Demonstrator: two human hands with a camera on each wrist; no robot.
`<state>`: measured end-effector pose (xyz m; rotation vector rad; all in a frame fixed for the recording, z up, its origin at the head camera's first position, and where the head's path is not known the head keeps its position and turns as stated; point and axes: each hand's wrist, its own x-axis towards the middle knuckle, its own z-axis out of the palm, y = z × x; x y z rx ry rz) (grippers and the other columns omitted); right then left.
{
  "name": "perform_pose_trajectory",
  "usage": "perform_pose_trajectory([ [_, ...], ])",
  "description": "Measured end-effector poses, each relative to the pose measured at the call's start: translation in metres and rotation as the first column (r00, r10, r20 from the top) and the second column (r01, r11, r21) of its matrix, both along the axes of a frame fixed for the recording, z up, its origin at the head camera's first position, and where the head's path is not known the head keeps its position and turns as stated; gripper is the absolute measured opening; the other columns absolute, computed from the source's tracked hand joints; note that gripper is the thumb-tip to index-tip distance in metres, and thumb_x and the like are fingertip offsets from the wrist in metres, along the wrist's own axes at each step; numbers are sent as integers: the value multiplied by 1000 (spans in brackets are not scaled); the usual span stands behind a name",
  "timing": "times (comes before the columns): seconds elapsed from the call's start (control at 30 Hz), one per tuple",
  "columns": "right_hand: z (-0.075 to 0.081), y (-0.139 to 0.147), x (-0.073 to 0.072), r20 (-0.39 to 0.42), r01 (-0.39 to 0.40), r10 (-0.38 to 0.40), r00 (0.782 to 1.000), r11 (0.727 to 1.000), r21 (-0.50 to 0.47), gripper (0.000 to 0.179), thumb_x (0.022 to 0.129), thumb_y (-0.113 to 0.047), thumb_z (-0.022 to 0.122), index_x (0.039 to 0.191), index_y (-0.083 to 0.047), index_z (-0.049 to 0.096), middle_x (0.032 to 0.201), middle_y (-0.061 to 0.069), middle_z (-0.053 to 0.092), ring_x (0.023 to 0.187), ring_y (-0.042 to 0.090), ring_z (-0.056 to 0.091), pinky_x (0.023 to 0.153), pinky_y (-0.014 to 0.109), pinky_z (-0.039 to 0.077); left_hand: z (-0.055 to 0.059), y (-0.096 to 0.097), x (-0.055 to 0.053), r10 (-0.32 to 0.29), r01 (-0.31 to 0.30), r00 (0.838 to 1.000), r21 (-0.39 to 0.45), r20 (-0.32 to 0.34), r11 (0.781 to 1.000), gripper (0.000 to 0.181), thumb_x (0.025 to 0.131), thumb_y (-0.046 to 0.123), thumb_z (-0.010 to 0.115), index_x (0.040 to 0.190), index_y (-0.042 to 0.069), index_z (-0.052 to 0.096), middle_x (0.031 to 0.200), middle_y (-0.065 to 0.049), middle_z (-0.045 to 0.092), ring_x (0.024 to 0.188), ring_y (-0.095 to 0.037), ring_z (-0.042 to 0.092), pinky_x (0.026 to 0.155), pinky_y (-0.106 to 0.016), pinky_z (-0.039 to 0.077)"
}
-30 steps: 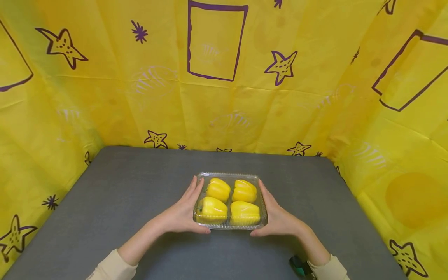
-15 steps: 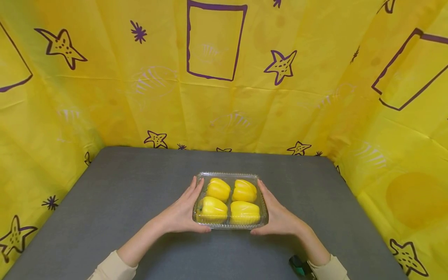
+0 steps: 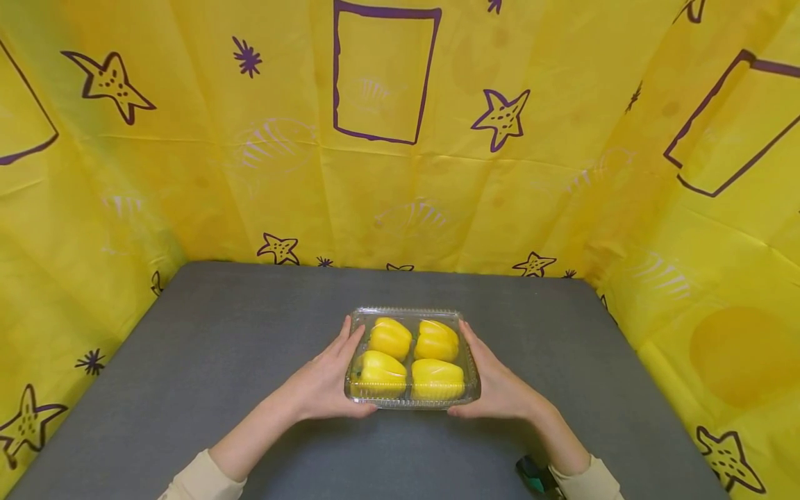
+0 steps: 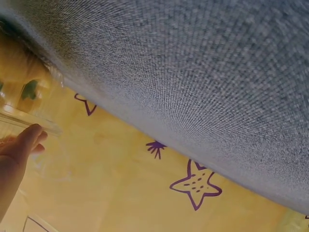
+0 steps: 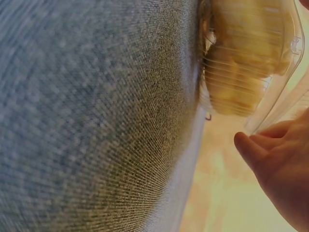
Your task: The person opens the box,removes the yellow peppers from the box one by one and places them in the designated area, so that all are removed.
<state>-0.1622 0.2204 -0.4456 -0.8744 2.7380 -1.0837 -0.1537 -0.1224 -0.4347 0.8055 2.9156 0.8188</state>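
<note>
A clear plastic clamshell container [image 3: 409, 403] with a ridged rim is at the middle of the grey table, its lid down. Several yellow bell peppers [image 3: 390, 338] sit inside, two by two. My left hand [image 3: 325, 382] grips the container's left side, fingers along the side and thumb at the front corner. On the opposite side my right hand [image 3: 500, 389] holds it the same way. In the left wrist view, the thumb of the left hand [image 4: 17, 157] is right at the rim, and green stems show through the plastic. In the right wrist view, the right hand [image 5: 282, 159] pinches the rim's edge.
The grey tabletop [image 3: 262, 312] spreads out around the container. Yellow fabric [image 3: 462, 201] printed with starfish and frames hangs behind and on both sides. A dark and green object [image 3: 531, 474] is by the right sleeve [image 3: 587, 479].
</note>
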Motion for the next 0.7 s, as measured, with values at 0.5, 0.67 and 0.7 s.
perform_pose_trajectory([
  [0.5, 3, -2, 1, -50, -1, 2, 999, 1000, 28, 135, 63, -57, 85, 158, -12, 1, 163, 9, 5, 146, 28, 16, 111, 55, 26, 0, 2, 0, -8, -10, 988, -117, -152, 993, 117, 64, 64, 75, 151, 1, 29, 155, -29, 22, 122, -41, 53, 85, -49, 53],
  [0.67, 3, -2, 1, -59, 10, -8, 998, 999, 34, 134, 63, -59, 84, 158, -13, 1, 163, 8, 6, 146, 28, 18, 110, 54, 27, -1, 1, -1, -32, -1, 974, -146, -223, 989, 114, 64, 63, 74, 149, -2, 33, 150, -32, 30, 114, -40, 59, 80, -46, 55],
  [0.7, 3, -2, 1, -59, 11, -9, 998, 999, 33, 134, 63, -59, 84, 158, -13, 2, 163, 7, 6, 146, 28, 18, 110, 55, 27, -1, 1, -2, -35, 1, 972, -147, -231, 989, 113, 64, 62, 74, 148, -2, 34, 149, -33, 31, 113, -40, 60, 80, -46, 56],
])
